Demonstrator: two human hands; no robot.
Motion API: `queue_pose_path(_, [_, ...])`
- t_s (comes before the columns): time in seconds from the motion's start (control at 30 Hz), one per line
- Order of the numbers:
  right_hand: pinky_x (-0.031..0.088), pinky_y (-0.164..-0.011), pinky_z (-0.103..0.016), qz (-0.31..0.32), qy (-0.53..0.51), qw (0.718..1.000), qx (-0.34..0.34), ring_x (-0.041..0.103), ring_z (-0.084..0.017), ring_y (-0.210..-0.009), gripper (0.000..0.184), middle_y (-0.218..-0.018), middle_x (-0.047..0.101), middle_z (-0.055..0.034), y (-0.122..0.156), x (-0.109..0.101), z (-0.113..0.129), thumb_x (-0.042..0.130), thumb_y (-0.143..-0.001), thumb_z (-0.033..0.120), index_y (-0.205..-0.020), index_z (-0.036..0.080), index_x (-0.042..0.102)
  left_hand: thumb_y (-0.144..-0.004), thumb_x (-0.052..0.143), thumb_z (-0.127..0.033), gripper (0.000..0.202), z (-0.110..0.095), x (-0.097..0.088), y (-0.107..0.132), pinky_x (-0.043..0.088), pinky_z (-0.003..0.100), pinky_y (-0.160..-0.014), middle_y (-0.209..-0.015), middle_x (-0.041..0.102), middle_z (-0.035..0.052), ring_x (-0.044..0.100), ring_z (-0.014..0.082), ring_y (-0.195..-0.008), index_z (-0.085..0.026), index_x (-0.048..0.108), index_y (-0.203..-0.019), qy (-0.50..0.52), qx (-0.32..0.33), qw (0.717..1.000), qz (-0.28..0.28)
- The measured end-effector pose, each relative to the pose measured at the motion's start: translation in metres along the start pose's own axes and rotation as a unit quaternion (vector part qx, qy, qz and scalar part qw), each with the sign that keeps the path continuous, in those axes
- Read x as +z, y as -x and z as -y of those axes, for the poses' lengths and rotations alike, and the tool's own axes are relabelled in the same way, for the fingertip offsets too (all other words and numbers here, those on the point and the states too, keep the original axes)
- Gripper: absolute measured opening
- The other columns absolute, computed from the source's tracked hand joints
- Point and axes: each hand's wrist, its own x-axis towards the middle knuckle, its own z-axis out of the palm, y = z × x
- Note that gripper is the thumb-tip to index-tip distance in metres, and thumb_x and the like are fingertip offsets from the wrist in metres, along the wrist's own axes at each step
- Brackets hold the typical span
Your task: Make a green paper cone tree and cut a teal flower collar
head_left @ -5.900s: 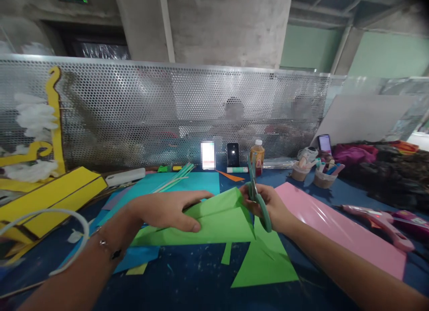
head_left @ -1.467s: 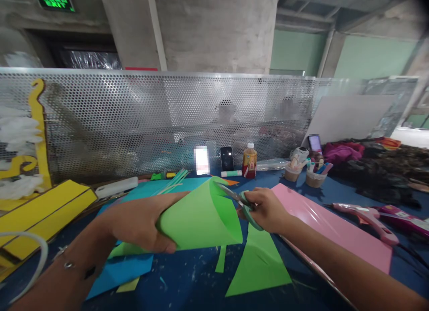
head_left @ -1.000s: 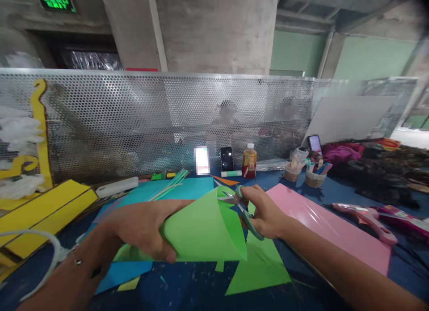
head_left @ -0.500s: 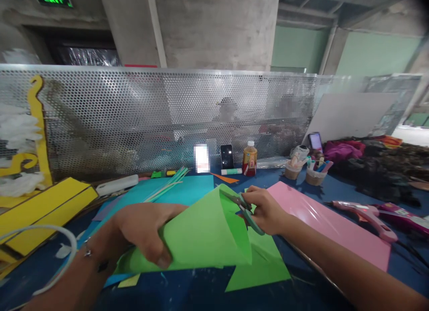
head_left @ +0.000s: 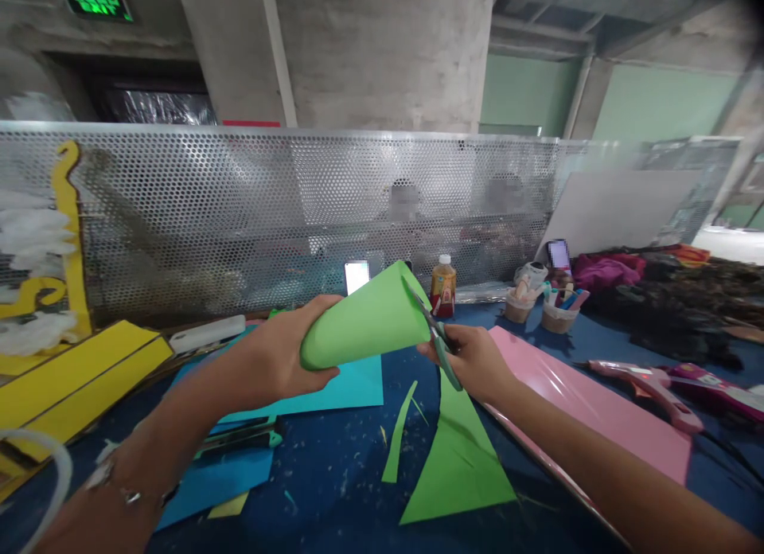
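We see a bright green paper cone [head_left: 358,319] and green-handled scissors [head_left: 452,375] over a teal card [head_left: 340,387], a glossy pink sheet [head_left: 573,395] and a speckled dark blue tabletop [head_left: 322,498].

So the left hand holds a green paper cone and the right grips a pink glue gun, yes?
Not quite: the head view shows the right hand gripping green-handled scissors, not the pink glue gun, which lies off to the side. The left hand does hold the green paper cone.
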Motion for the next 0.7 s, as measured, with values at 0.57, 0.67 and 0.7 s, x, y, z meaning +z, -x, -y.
queue_pose_path(0.57, [0.034, -0.062, -0.028, 0.080, -0.087, 0.992, -0.032, 0.045, -0.015, -0.068, 0.030, -0.075, 0.053, 0.0039, 0.001, 0.003, -0.001, 0.067, -0.089, 0.048, -0.087, 0.020, 0.057, -0.081, 0.070, -0.043, 0.073, 0.027, 0.005, 0.005, 0.053, 0.033, -0.068, -0.110, 0.069, 0.0074, 0.067, 0.0252, -0.086, -0.025, 0.044, -0.146, 0.021, 0.015, 1.000, 0.005])
queue_pose_path(0.67, [0.034, -0.062, -0.027, 0.083, -0.101, 0.991, -0.039, 0.044, -0.015, -0.069, 0.025, -0.075, 0.053, 0.0039, 0.001, 0.004, -0.002, 0.068, -0.087, 0.043, -0.088, 0.020, 0.057, -0.079, 0.072, -0.045, 0.078, 0.029, 0.005, 0.006, 0.055, 0.035, -0.074, -0.119, 0.069, 0.0105, 0.069, 0.0293, -0.095, -0.025, 0.043, -0.149, 0.013, 0.022, 1.000, 0.014])
queue_pose_path(0.7, [0.035, -0.062, -0.027, 0.084, -0.109, 0.990, -0.041, 0.044, -0.015, -0.069, 0.023, -0.076, 0.054, 0.0037, 0.001, 0.005, -0.002, 0.067, -0.087, 0.041, -0.088, 0.020, 0.057, -0.078, 0.074, -0.046, 0.081, 0.030, 0.007, 0.007, 0.056, 0.037, -0.078, -0.125, 0.069, 0.0115, 0.068, 0.0317, -0.100, -0.026, 0.044, -0.150, 0.009, 0.028, 0.999, 0.022])
